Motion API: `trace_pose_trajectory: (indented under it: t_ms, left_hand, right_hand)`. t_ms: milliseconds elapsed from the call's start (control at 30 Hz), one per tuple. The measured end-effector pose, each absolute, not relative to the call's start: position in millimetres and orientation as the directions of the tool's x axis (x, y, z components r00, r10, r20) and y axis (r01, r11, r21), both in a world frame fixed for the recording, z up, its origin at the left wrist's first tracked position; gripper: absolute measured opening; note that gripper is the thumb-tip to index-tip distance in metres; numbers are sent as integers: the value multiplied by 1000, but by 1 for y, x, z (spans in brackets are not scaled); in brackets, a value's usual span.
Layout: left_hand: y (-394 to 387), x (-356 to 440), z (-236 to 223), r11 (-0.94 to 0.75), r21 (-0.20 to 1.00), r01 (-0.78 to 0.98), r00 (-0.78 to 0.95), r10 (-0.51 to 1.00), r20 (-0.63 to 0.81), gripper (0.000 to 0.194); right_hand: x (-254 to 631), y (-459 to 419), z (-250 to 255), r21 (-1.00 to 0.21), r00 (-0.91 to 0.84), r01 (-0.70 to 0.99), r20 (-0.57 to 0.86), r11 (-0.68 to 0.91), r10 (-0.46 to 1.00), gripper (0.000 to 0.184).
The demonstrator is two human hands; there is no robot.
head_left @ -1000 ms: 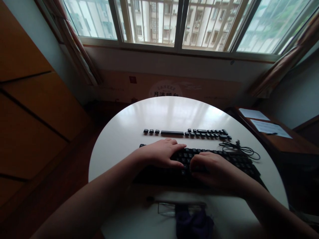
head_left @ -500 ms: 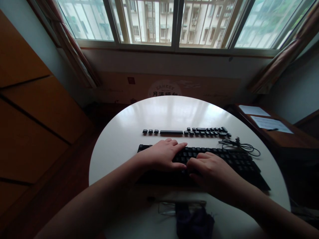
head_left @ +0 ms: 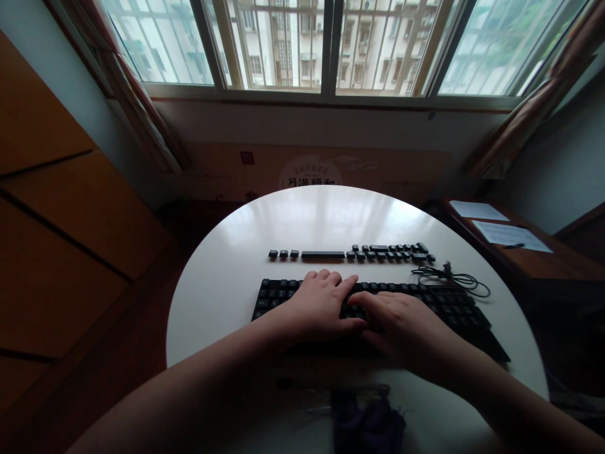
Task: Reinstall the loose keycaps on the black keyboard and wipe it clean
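A black keyboard (head_left: 456, 309) lies across the round white table (head_left: 208, 302), its front edge in deep shadow. My left hand (head_left: 324, 304) rests over its left-middle keys, fingers spread and thumb stretched to the right. Just right of that thumb, my right hand (head_left: 401, 318) is bent over the middle keys with its fingers curled and index finger pointing left. Whatever sits between its fingertips is hidden. Behind the keyboard, loose black keycaps (head_left: 378, 255) stand in rows, with a long spacebar keycap (head_left: 323, 255) among them.
A coiled black cable (head_left: 456, 279) lies behind the keyboard's right end. Near the table's front is a dark purple cloth (head_left: 367, 419), blurred. To the right, a brown side table (head_left: 482, 258) bears paper sheets (head_left: 513, 236) and a pen (head_left: 513, 246).
My left hand has shifted slightly right and down, uncovering more keys at the keyboard's left end. The right hand's index finger has straightened towards the left. The view has moved a little.
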State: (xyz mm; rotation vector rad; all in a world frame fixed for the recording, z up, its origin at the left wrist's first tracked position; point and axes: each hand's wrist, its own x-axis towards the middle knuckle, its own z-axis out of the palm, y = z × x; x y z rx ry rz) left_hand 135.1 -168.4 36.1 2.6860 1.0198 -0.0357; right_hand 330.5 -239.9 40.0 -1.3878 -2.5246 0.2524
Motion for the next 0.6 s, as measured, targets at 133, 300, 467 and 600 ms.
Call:
trace_pose_trajectory:
  t_ms: [133,300,467,600]
  left_hand:
    - [-170,139,37,-690,243,682,727,677,-118,91]
    - [-170,140,36,-725,191,662,748,654,-114,87]
    - [-170,138,31,-756,161,634,772,629,-90,86]
    - [-166,135,29,-777,168,606,794,605,-66,81]
  right_hand:
    - [338,-239,47,-314,-518,801,67,510,853,42]
    - [339,-242,54,-357,-479,798,116,486,870,25]
    - [342,-235,52,-438,-401,775,216,456,890,21]
    - [355,-218,42,-540,-205,764,315,353,926,19]
